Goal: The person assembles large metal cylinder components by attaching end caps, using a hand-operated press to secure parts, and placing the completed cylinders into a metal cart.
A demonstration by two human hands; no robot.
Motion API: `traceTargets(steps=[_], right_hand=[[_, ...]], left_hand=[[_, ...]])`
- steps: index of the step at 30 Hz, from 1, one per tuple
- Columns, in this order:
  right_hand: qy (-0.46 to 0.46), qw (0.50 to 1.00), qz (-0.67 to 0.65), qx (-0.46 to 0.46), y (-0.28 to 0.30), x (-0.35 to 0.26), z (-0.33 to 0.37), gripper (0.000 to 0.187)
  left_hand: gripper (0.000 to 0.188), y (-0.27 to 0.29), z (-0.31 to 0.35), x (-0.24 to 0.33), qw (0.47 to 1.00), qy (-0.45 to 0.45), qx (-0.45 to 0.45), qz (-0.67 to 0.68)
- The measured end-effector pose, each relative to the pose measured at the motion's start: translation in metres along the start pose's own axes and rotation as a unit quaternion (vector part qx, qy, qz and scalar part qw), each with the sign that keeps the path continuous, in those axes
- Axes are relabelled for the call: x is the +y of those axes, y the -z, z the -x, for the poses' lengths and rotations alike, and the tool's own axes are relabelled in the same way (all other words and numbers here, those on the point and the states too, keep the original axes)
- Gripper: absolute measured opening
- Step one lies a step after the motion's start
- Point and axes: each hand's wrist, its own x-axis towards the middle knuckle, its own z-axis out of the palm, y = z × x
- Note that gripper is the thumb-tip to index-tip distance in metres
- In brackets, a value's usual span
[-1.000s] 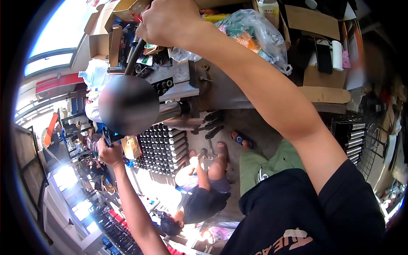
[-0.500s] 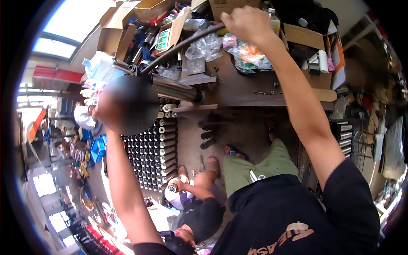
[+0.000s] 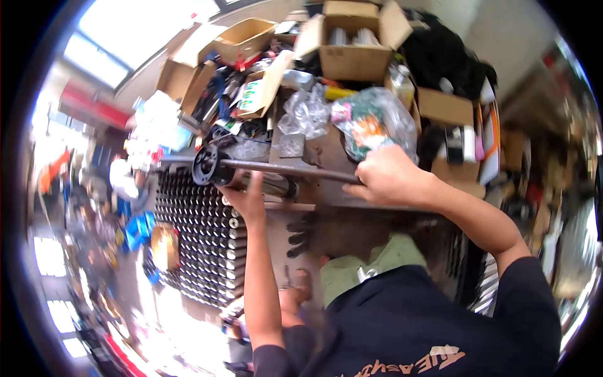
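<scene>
The long dark rod [image 3: 282, 168] lies across the cluttered table [image 3: 326, 188]. The right hand [image 3: 386, 177] has its fingers wrapped around the rod's near end, probably to steady it; the left hand [image 3: 250, 200] cups the shiny cylinder [image 3: 267, 184] just under the rod, fingers curled around it, near the black round flange [image 3: 205, 165].

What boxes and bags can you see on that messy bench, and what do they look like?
Open brown cardboard box: top middle, flaps up, grey cans inside.
Open brown box: top left, tilted.
Small box with green and white label: left of centre.
Clear plastic bag: beside the right hand, colourful packets inside.
Crumpled clear bag: centre.
</scene>
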Motion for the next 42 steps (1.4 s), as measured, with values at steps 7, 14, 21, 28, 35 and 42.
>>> traceTargets(steps=[7, 14, 21, 28, 35, 42], right_hand=[[-0.044, 0.845, -0.330, -0.419, 0.051, 0.083, -0.004, 0.036], [-0.094, 0.604, -0.607, -0.507, -0.021, 0.070, 0.028, 0.052], [-0.124, 0.591, -0.666, -0.438, -0.023, -0.027, 0.046, 0.043], [-0.171, 0.590, -0.724, -0.313, -0.083, -0.172, 0.067, 0.046], [-0.199, 0.513, -0.834, -0.027, -0.158, -0.365, 0.024, 0.049], [-0.234, 0.638, -0.724, 0.116, -0.165, -0.399, -0.010, 0.038]], left_hand=[[0.049, -0.026, -0.017, 0.001, 0.994, 0.018, 0.096, 0.042], [0.038, -0.022, -0.013, 0.002, 0.992, -0.039, 0.103, 0.054], [0.061, 0.001, -0.008, -0.044, 0.998, -0.051, -0.018, 0.041], [0.046, 0.017, -0.041, -0.035, 0.968, 0.017, -0.146, 0.202], [0.036, 0.035, -0.071, -0.020, 0.869, 0.082, -0.361, 0.329], [0.064, 0.050, -0.071, -0.015, 0.855, 0.171, -0.452, 0.188]])
